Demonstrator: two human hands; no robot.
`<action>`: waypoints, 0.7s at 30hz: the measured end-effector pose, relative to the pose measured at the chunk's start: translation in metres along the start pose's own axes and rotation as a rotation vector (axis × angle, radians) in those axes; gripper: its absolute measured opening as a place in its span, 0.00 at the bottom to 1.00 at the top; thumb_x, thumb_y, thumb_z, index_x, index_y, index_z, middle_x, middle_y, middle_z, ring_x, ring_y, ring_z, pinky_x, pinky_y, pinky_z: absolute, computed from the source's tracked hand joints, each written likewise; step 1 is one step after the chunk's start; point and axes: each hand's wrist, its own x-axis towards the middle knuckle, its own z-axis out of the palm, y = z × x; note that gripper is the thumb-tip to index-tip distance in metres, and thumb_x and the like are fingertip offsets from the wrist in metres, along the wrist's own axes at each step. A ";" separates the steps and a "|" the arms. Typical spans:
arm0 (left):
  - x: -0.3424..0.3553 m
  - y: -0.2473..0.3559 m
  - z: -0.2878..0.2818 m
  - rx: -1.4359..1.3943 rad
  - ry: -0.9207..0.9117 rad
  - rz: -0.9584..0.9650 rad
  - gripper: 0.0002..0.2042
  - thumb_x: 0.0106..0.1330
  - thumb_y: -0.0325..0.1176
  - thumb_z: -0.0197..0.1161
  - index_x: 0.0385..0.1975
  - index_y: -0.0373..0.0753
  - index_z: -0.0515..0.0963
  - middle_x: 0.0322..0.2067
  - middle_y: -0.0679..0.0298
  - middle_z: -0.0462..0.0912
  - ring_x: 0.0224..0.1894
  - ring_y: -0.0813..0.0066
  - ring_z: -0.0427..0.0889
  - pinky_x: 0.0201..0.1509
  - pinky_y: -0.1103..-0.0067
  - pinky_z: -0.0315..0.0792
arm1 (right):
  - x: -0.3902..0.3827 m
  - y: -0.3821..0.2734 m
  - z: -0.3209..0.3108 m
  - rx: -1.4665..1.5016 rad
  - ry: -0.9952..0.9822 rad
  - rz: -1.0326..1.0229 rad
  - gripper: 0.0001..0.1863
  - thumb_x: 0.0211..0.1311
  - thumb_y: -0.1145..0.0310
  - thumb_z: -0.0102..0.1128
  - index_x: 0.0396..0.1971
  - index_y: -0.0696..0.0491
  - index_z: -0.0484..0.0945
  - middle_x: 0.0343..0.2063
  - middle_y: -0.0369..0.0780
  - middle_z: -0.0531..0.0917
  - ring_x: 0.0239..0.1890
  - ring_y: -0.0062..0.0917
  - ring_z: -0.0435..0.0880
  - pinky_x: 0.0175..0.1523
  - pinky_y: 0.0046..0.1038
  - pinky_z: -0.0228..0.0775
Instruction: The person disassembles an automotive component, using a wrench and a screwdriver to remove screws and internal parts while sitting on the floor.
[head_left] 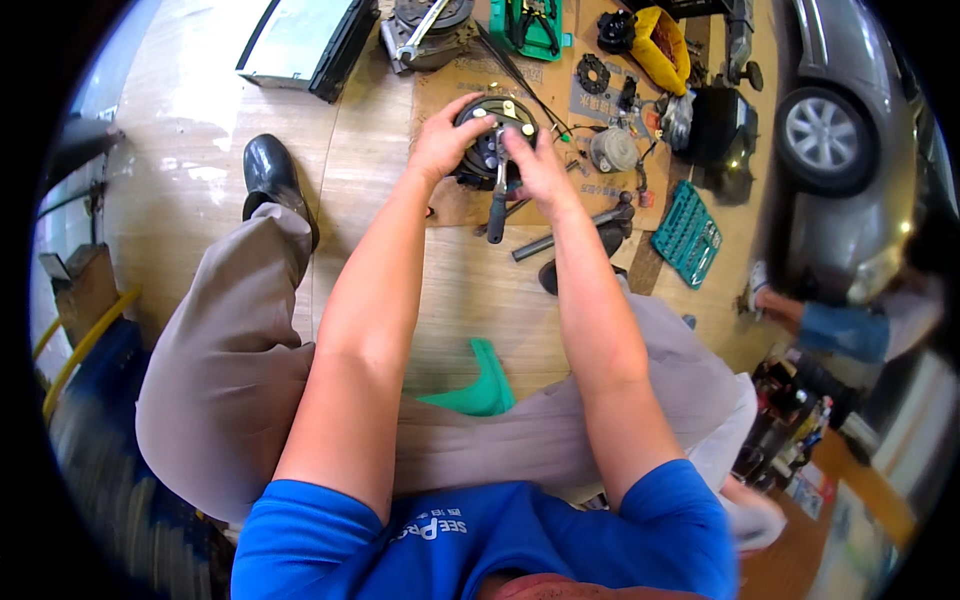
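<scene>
A round black pulley-like part with pale bolt-like spots on its face is between my hands, over a cardboard sheet. My left hand grips its left rim, thumb laid over the face. On the right side, my right hand closes round the edge, its thumb pressed near the head of a ratchet wrench. The ratchet's dark handle points back toward me. My right fingers are partly blurred, and the underside of the part is hidden.
Cardboard carries a grey cylindrical part, a toothed disc, a yellow bag and a hammer. A teal socket tray lies right, near a parked car and another person's leg. A wrench rests on machinery.
</scene>
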 end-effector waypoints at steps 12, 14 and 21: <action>-0.017 0.060 -0.011 -0.068 0.117 -0.044 0.21 0.58 0.31 0.66 0.52 0.33 0.79 0.42 0.57 0.84 0.43 0.73 0.81 0.50 0.79 0.74 | -0.009 0.003 0.044 0.260 0.131 -0.161 0.39 0.50 0.46 0.72 0.49 0.62 0.69 0.40 0.47 0.83 0.38 0.35 0.85 0.40 0.35 0.79; -0.009 0.081 0.004 0.360 0.114 0.007 0.21 0.58 0.36 0.67 0.51 0.34 0.80 0.40 0.57 0.86 0.42 0.67 0.84 0.50 0.77 0.75 | -0.006 0.013 0.032 0.634 -0.039 -0.020 0.32 0.59 0.46 0.65 0.51 0.56 0.70 0.37 0.42 0.84 0.33 0.29 0.85 0.31 0.33 0.80; 0.024 0.060 0.078 1.541 -0.055 -0.487 0.26 0.62 0.56 0.55 0.59 0.54 0.76 0.60 0.59 0.76 0.63 0.56 0.72 0.63 0.46 0.57 | 0.035 0.097 0.022 1.083 -0.359 0.402 0.39 0.65 0.29 0.38 0.42 0.53 0.79 0.27 0.43 0.85 0.25 0.36 0.87 0.26 0.32 0.83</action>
